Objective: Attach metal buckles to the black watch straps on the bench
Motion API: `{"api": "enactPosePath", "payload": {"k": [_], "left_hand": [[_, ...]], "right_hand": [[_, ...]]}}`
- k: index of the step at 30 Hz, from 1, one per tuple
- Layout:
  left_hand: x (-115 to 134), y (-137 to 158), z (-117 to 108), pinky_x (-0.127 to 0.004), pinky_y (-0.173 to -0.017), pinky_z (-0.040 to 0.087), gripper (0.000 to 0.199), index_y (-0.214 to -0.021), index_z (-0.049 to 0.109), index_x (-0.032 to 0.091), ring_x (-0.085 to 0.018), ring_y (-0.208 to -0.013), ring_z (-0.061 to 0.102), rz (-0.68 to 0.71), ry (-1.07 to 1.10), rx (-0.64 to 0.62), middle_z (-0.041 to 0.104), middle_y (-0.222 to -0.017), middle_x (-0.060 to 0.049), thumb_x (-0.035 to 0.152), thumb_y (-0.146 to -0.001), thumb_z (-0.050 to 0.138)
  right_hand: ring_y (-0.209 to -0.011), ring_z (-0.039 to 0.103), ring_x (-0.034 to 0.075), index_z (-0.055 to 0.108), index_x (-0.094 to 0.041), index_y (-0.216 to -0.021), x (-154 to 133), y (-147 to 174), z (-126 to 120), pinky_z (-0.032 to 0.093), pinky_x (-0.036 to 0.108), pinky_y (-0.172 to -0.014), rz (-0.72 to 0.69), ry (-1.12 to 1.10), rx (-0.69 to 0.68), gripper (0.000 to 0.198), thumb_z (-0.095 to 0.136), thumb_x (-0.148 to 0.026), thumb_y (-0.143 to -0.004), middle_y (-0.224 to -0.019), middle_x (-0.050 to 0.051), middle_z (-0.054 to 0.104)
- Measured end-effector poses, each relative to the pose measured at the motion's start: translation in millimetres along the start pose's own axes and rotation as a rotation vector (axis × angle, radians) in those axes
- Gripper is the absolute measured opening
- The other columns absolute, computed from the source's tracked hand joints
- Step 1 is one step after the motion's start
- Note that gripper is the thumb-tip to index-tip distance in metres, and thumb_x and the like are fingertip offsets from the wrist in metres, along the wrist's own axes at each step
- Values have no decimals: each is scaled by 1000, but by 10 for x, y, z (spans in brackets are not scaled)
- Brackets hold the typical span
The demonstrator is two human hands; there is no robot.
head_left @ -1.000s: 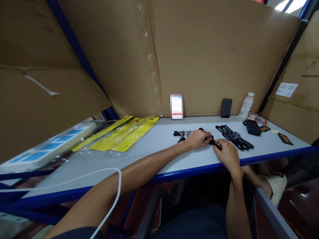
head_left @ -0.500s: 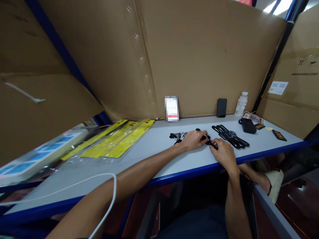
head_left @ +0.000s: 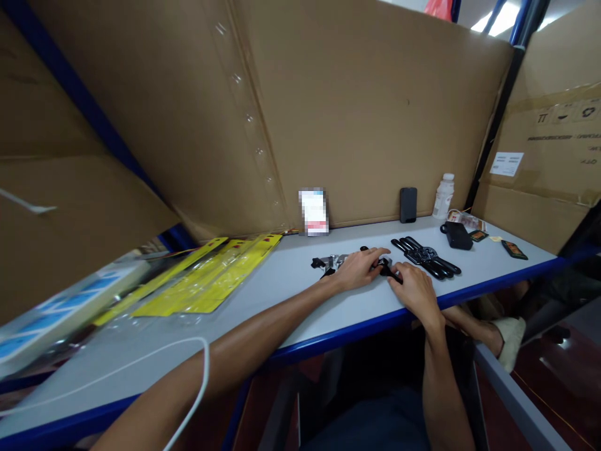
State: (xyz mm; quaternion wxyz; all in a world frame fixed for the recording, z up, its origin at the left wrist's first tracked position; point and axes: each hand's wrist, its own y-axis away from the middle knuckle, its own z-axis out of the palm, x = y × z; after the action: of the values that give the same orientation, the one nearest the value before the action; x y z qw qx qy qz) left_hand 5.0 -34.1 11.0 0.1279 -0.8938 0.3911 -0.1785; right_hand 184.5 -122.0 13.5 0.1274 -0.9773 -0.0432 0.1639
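Observation:
Over the middle of the table, my left hand [head_left: 360, 267] curls over a black-handled tool [head_left: 385, 267] with a shiny part; its index finger stretches out along the top. My right hand [head_left: 414, 289] pinches the near end of the same tool between thumb and fingers. Much of the tool is hidden under both hands, and its exact kind cannot be made out. By my left wrist lie silver and black metal pieces [head_left: 328, 263], partly covered. To the right of my hands, a bundle of black-handled pieces [head_left: 426, 257] lies fanned out.
Yellow cards in clear plastic [head_left: 213, 282] and a white tray with blue labels [head_left: 70, 307] lie left. A lit screen [head_left: 313, 212], a dark phone [head_left: 408, 205] and a bottle [head_left: 443, 197] stand along the cardboard wall [head_left: 347, 113]. A black case [head_left: 457, 236] sits right. A white cable [head_left: 205, 369] crosses my left arm.
The whole view has shifted slightly, so things appear further left. My left index finger is now stretched out more over the tool; my right hand still pinches its end.

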Motion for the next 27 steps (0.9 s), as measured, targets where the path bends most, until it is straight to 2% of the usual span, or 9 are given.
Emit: {"api": "enactPosePath", "payload": {"k": [3,5,7,9,12,19,24,27], "left_hand": [[-20,-14,24,-32,-82,52,35,-134,59,23,-22,-96,68,-12,-29,-11,70,-111,-7,27,-101,49],[-31,-26,39,-33,-84,53,34,-134,59,23,-23,-97,69,-18,-35,-20,70,-112,-8,28,-102,49],[-35,-31,47,-34,-86,54,34,-134,58,23,-23,-100,69,-12,-34,-22,71,-115,-8,27,-102,49],[-34,-29,49,-34,-88,54,32,-133,57,23,-24,-104,69,-3,-33,-18,70,-119,-9,27,-102,48],[-22,-17,40,-35,-88,53,30,-132,54,22,-24,-106,69,0,-37,-10,70,-123,-9,26,-104,46],[37,-18,36,-32,-81,50,24,-123,54,21,-24,-95,70,19,-8,-5,73,-103,-7,20,-102,45],[48,-63,84,-30,-77,48,24,-121,57,21,-21,-83,68,2,78,37,71,-84,-3,18,-99,47],[45,-81,81,-29,-74,48,22,-116,60,20,-20,-76,65,-74,120,66,68,-77,-1,18,-97,48]], "right_hand": [[-106,68,22,67,-24,-117,3,-6,2,42,30,-83,5,-5,-16,23,55,-34,-99,-118,6,73],[-106,68,23,62,-23,-130,3,-8,2,43,31,-84,25,-4,-18,34,55,-35,-99,-119,8,73],[-107,69,24,51,-21,-147,2,-7,2,44,32,-85,42,5,-12,50,55,-36,-99,-121,10,73],[-110,68,25,45,-20,-154,2,-2,0,44,32,-87,29,18,-12,57,53,-36,-100,-126,10,72],[-112,68,24,51,-23,-151,12,6,-1,45,32,-89,-23,20,-10,51,51,-34,-101,-130,10,70],[-114,68,24,50,-24,-151,56,-3,26,45,31,-89,-35,15,5,50,50,-33,-102,-130,9,71],[-107,70,25,49,-22,-148,38,-7,20,44,32,-82,42,29,2,51,54,-37,-100,-117,9,75],[-102,71,26,54,-23,-137,7,3,-2,42,31,-76,79,38,-1,43,56,-44,-99,-108,8,77]]}}
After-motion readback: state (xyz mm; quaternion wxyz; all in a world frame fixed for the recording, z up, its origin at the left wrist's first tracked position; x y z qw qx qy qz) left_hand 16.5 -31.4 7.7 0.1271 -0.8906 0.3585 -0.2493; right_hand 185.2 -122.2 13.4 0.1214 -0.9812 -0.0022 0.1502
